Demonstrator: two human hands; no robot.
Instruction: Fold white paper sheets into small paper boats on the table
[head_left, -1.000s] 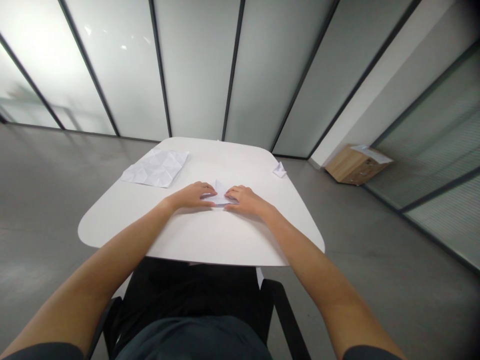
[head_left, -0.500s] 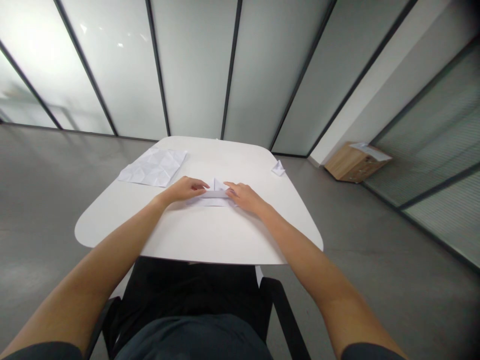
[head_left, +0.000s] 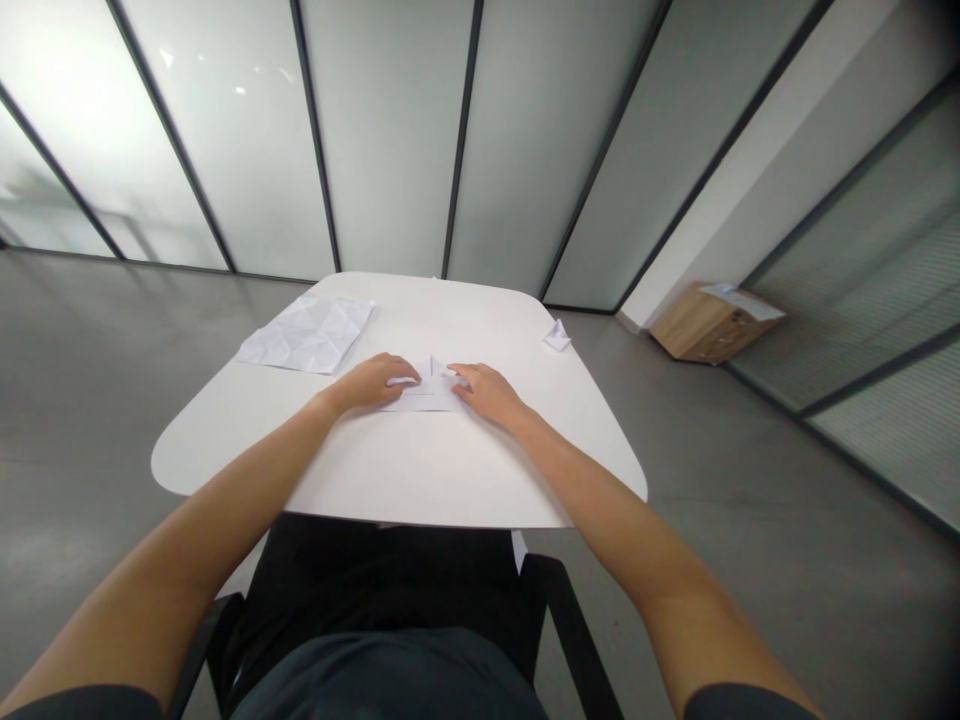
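A white sheet of folded paper (head_left: 429, 398) lies on the table in front of me, with a pointed triangular part at its far side and a straight near edge. My left hand (head_left: 377, 380) grips its left side, thumb and fingers pinching the paper's edge. On the right side my right hand (head_left: 486, 388) holds the paper likewise, thumb nearer me and index finger beyond. The outer ends of the paper are hidden under both hands.
The white table (head_left: 450, 470) has rounded corners. A creased paper sheet (head_left: 307, 333) lies at its far left, and a small folded paper piece (head_left: 557, 336) at its right edge. A cardboard box (head_left: 712, 325) stands on the floor by the wall.
The raised strip along the paper's middle has come down and now lies flatter. Both hands have stayed at the paper's two sides with only small finger shifts.
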